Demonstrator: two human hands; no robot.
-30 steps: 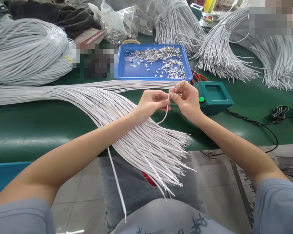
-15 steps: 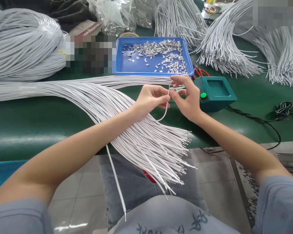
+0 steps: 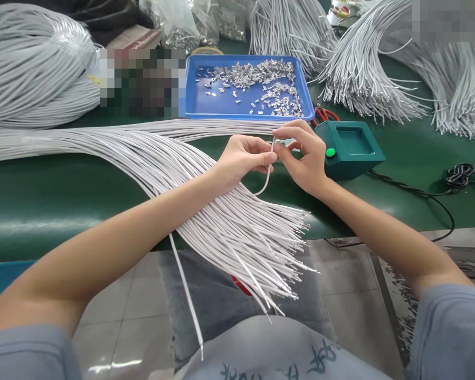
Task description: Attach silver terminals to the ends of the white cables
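Note:
A single white wire (image 3: 268, 177) curves up from the bundle into my fingers. My left hand (image 3: 237, 161) is closed, pinching this wire between thumb and fingertips. Against its upper end, my right hand (image 3: 306, 158) has thumb and fingers closed on the wire; the tip itself is mostly covered. A pale green strip (image 3: 288, 142) shows between my right fingers, partly hidden. Under my left forearm a thick bundle of white wires (image 3: 229, 227) fans out, its bare ends hanging past the table edge. One wire (image 3: 187, 293) dangles apart from the others.
A green box with a bright button (image 3: 354, 150) stands right of my right hand, its black cable (image 3: 411, 187) trailing rightward. Behind my hands lies a blue tray (image 3: 211, 108) with small metal terminals (image 3: 257, 74). Further wire bundles (image 3: 364, 68) and a large coil (image 3: 35, 63) lie behind.
The view has shifted slightly. My hands keep nearly the same hold on the wire, with my right fingers a little lower and closer over its end.

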